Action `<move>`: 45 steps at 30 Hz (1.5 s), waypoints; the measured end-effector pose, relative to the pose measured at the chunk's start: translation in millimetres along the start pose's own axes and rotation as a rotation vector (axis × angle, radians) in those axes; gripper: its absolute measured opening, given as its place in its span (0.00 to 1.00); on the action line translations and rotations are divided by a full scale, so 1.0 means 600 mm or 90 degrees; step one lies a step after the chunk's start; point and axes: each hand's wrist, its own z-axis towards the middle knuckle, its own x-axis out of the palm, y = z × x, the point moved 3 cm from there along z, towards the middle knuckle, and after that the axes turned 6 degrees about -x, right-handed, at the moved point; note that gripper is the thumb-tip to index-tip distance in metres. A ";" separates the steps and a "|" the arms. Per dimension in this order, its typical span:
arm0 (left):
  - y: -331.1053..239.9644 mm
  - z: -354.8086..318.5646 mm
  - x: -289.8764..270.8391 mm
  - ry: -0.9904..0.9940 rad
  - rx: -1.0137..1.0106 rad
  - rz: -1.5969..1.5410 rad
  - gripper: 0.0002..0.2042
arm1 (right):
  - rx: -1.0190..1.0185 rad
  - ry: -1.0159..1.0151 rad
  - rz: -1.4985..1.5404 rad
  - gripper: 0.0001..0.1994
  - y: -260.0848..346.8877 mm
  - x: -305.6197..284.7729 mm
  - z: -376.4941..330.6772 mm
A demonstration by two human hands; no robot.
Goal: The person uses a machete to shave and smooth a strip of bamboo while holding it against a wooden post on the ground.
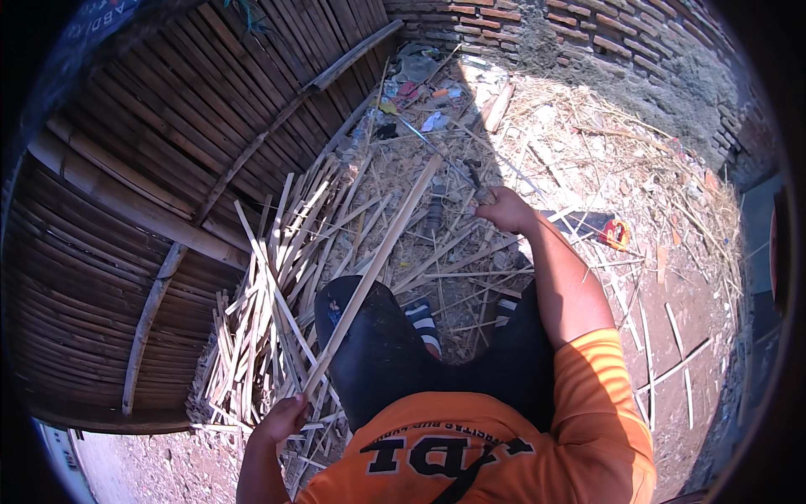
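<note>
Head view: my left hand (287, 417) is closed on the near end of a long, flat pale strip (368, 281), which slants away from it across my left thigh (357, 336). Its far end lies to the left of my right hand (502, 210) and apart from it. My right hand, farther out than the left, is closed on a dark-and-grey tool (474, 174) jutting just ahead of the knuckles; I cannot tell its kind. Ahead of my left hand, left of the strip, lies a heap of cut strips (252, 336) beside the slatted wall (210, 109). A saw (617, 233) with an orange handle lies right of my right hand, its blade partly behind my forearm.
</note>
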 end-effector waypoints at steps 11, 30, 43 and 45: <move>0.029 0.021 0.005 -0.052 0.047 0.062 0.28 | -0.340 0.020 -0.431 0.13 0.131 0.062 -0.057; 0.049 0.038 -0.015 -0.085 0.189 0.141 0.22 | -0.218 -0.054 -0.395 0.16 0.084 0.013 -0.018; 0.056 0.060 0.003 0.024 0.001 -0.121 0.32 | -0.283 0.043 -0.396 0.17 0.122 0.061 -0.057; 0.065 0.071 -0.013 0.016 0.039 -0.069 0.32 | -0.286 -0.003 -0.389 0.17 0.114 0.042 -0.041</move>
